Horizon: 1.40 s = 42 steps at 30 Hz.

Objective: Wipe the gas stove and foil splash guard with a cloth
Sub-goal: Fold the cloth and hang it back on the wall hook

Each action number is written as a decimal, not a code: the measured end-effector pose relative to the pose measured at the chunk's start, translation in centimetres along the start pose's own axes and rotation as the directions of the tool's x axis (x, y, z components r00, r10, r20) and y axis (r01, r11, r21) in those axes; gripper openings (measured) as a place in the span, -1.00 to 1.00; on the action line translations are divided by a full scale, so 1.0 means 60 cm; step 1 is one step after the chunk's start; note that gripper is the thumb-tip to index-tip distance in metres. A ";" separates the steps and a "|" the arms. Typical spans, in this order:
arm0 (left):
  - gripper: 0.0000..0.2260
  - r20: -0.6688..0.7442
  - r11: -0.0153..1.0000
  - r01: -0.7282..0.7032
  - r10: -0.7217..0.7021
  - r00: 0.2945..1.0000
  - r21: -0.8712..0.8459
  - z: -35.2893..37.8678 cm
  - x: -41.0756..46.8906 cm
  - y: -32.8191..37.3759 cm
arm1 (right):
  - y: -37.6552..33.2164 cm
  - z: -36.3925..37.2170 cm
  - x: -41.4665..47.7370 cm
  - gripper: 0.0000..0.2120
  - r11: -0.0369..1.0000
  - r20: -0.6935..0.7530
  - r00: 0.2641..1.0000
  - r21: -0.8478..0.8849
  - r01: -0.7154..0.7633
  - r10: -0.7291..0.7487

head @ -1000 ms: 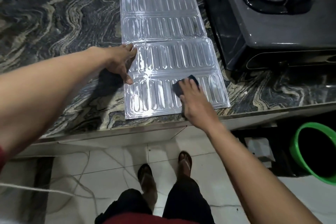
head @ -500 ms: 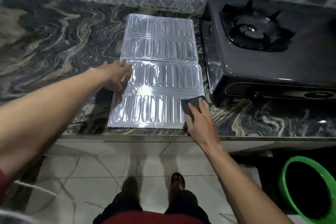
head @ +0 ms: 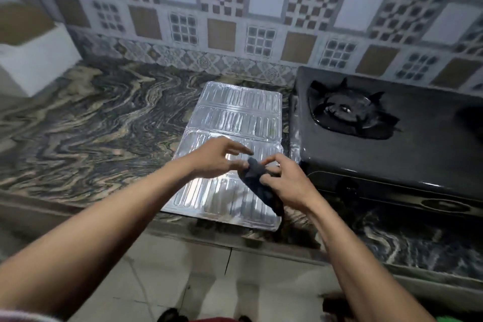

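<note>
The silver foil splash guard [head: 235, 117] lies flat on the marble counter, left of the black gas stove [head: 392, 154] with its burner grate [head: 350, 115]. Above the guard's near half, both hands meet on a dark cloth [head: 257, 178]. My right hand [head: 285, 180] grips the cloth, which hangs bunched from it. My left hand [head: 219, 157] pinches the cloth's upper corner with thumb and finger, the other fingers spread. The cloth is lifted off the foil.
The dark veined marble counter [head: 99, 133] stretches left of the guard to a white block [head: 34, 65] by the tiled wall [head: 235, 8]. The counter's front edge runs below my arms, with pale floor tiles [head: 209, 282] beneath.
The right hand has lifted the cloth off the foil's near right corner. The left hand has left the guard's left edge and come over to the cloth. The view has tilted up.
</note>
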<state>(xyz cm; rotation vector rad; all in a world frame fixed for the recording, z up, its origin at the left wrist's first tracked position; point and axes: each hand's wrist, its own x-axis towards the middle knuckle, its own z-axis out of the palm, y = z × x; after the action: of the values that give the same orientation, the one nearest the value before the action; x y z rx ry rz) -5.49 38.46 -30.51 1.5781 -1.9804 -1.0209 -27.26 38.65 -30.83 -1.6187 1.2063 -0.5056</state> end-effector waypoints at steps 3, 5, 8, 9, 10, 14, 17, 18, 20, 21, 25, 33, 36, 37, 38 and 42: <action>-0.89 -0.087 0.990 -0.045 0.033 0.996 -0.131 -0.021 0.014 0.046 | -0.028 -0.041 -0.003 -0.75 0.971 0.046 0.996 0.229 0.061 -0.073; -0.94 -0.132 0.973 -0.086 0.058 0.990 -0.216 -0.031 0.018 0.074 | -0.040 -0.061 -0.008 -0.73 0.950 0.075 0.992 0.304 0.074 -0.101; -0.94 -0.144 0.967 -0.093 0.060 0.988 -0.239 -0.033 0.024 0.089 | -0.044 -0.072 -0.014 -0.67 0.978 0.085 0.986 0.170 0.125 -0.141; -0.93 -0.133 0.967 -0.087 0.056 0.990 -0.238 -0.030 0.026 0.089 | -0.043 -0.071 -0.014 -0.69 0.981 0.056 0.986 0.121 0.151 -0.158; -0.94 -0.129 0.967 -0.086 0.055 0.990 -0.242 -0.027 0.027 0.089 | -0.044 -0.070 -0.013 -0.72 0.980 0.013 0.984 0.093 0.173 -0.175; -0.84 -0.116 0.913 -0.093 0.050 0.992 -0.397 -0.034 0.026 0.113 | -0.058 -0.091 -0.003 -0.80 0.957 -0.129 0.959 0.119 0.266 -0.251; -0.74 -0.021 0.927 -0.074 0.072 0.997 -0.367 -0.054 0.022 0.139 | -0.074 -0.117 0.004 -0.75 0.935 -0.143 0.955 0.213 0.285 -0.259; -0.78 -0.027 0.940 -0.087 0.082 0.996 -0.329 -0.060 0.022 0.149 | -0.081 -0.125 0.005 -0.75 0.923 -0.142 0.955 0.255 0.288 -0.259; -0.87 -0.091 0.924 -0.113 0.085 0.992 -0.366 -0.070 0.025 0.172 | -0.097 -0.139 0.006 -0.77 0.897 -0.139 0.949 0.311 0.313 -0.283; -0.90 -0.144 0.906 -0.127 0.074 0.987 -0.404 -0.075 0.027 0.186 | -0.104 -0.146 0.005 -0.78 0.892 -0.141 0.943 0.308 0.330 -0.301; -0.80 -0.320 0.919 -0.158 0.037 0.947 -0.361 -0.095 0.034 0.236 | -0.125 -0.158 -0.002 -0.48 0.924 -0.134 0.933 0.150 0.352 -0.334; -0.69 -0.139 0.814 -0.103 0.028 0.990 -0.571 -0.152 0.045 0.261 | -0.166 -0.172 0.026 -0.65 0.863 -0.080 0.910 0.294 0.411 -0.406; -0.71 -0.153 0.831 -0.111 0.031 0.988 -0.545 -0.181 0.059 0.264 | -0.183 -0.179 0.044 -0.60 0.716 -0.001 0.896 0.601 0.355 -0.443; -0.72 -0.168 0.846 -0.112 0.027 0.985 -0.521 -0.194 0.067 0.263 | -0.191 -0.182 0.051 -0.62 0.695 0.030 0.883 0.628 0.348 -0.469; -0.73 -0.190 0.863 -0.111 0.017 0.982 -0.493 -0.209 0.077 0.262 | -0.200 -0.185 0.060 -0.65 0.708 0.055 0.872 0.611 0.355 -0.485; -0.78 -0.317 0.938 -0.122 0.013 0.948 -0.324 -0.281 0.124 0.270 | -0.245 -0.210 0.118 -0.84 0.825 -0.196 0.892 0.339 0.452 -0.408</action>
<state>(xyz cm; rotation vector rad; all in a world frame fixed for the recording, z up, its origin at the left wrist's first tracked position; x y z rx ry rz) -6.28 27.98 -8.32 1.3722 -1.5399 -0.9576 -27.47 26.30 -14.32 -1.5338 0.7495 -1.0676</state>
